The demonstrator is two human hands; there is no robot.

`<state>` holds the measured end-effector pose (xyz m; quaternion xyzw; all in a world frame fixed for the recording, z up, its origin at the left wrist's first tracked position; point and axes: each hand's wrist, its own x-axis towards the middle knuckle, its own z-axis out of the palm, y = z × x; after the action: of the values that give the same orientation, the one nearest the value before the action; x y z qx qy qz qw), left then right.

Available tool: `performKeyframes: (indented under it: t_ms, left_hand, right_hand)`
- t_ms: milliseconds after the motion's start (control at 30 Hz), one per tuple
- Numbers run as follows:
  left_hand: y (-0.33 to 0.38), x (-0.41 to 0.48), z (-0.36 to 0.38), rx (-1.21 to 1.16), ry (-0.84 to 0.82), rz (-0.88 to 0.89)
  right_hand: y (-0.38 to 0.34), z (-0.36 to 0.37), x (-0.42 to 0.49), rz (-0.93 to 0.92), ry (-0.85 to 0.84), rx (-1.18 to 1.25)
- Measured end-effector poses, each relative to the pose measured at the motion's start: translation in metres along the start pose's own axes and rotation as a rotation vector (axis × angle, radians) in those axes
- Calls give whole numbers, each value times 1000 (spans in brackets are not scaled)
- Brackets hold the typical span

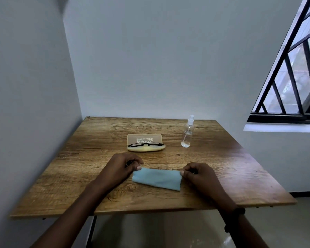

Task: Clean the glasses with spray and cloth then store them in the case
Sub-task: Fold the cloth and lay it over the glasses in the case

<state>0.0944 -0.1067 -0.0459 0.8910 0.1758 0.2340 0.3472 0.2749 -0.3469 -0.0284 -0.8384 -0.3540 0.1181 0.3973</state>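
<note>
A light blue cleaning cloth is stretched just above the wooden table, near its front. My left hand pinches the cloth's left corner and my right hand pinches its right corner. Beyond the hands lies an open yellowish glasses case with printed text inside its lid. Black-framed glasses rest in the case. A clear spray bottle with a white nozzle stands upright to the right of the case.
The table stands in a corner, with grey walls to the left and behind. A barred window is on the right wall. A dark band sits on my right wrist. Pale floor shows below the table's front edge.
</note>
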Motion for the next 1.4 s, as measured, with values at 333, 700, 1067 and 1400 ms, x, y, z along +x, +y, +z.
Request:
performKeyframes:
  t_ms: [333, 700, 1067, 1400]
  left_hand:
    - [-10, -3, 7, 100, 27, 64]
    - [-3, -7, 13, 516, 75, 261]
    - [8, -8, 8, 709, -37, 261]
    - [29, -17, -11, 536, 8, -94]
  right_hand:
    - [-4, 9, 0, 7, 156, -105]
    - [-66, 80, -25, -588, 232, -375]
    - [-96, 112, -27, -510, 31, -641]
    - [-95, 128, -30, -537, 164, -438]
